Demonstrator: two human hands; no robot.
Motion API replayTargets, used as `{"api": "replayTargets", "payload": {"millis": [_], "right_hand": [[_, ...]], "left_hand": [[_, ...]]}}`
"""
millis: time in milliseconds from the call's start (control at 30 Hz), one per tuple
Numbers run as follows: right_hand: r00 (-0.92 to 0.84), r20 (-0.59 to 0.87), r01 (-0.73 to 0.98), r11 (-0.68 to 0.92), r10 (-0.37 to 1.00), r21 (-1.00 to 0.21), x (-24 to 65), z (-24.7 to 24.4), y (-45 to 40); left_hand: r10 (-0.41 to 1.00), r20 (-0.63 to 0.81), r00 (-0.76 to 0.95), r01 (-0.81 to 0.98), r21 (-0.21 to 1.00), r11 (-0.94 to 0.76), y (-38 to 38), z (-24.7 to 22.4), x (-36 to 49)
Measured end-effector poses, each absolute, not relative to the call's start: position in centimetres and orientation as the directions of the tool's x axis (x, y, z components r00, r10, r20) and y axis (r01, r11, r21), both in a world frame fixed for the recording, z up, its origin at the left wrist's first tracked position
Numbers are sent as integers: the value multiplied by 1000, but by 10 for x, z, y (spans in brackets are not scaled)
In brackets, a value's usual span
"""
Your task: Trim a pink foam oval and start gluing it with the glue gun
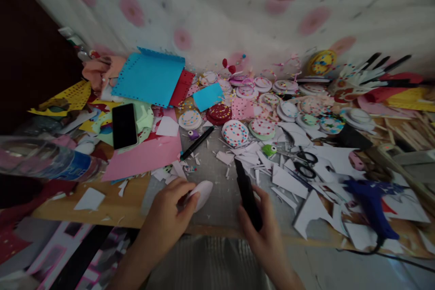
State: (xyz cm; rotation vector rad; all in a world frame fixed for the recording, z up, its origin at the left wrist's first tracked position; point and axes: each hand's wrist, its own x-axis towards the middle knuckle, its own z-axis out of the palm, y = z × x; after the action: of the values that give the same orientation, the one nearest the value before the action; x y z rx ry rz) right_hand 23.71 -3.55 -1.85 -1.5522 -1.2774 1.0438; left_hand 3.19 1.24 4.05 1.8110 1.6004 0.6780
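Observation:
My left hand (169, 208) pinches a small white paper disc (204, 192) between thumb and fingers, just above the near edge of the grey mat (217, 213). My right hand (267, 231) is wrapped round a long black tool (247, 195). Its narrow end points away from me, and I cannot make out its kind. Hand and disc are apart from the tool. Beyond them lie a black marker (197, 143) and a round white piece dotted with red and blue stars (235, 133). White paper scraps (249, 156) are strewn around it.
On the left are a water bottle (64, 163), a phone (124, 126) and pink paper (144, 158). Scissors (306, 163) and a blue glue gun (374, 208) with a cord lie right. Several decorated paper discs (270, 99) crowd the back, before a flowered curtain (220, 13).

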Motion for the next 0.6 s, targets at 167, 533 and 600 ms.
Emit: {"api": "replayTargets", "payload": {"millis": [167, 533, 600], "right_hand": [[-21, -10, 415, -1, 1000, -910, 240, -8, -51], [-137, -41, 562, 44, 990, -826, 241, 13, -50], [-155, -63, 567, 37, 986, -823, 241, 16, -50]], "left_hand": [[985, -116, 130, 834, 549, -46, 8, 37, 31], [982, -154, 111, 816, 578, -1, 18, 13, 44], [972, -151, 179, 825, 561, -65, 20, 16, 44]]}}
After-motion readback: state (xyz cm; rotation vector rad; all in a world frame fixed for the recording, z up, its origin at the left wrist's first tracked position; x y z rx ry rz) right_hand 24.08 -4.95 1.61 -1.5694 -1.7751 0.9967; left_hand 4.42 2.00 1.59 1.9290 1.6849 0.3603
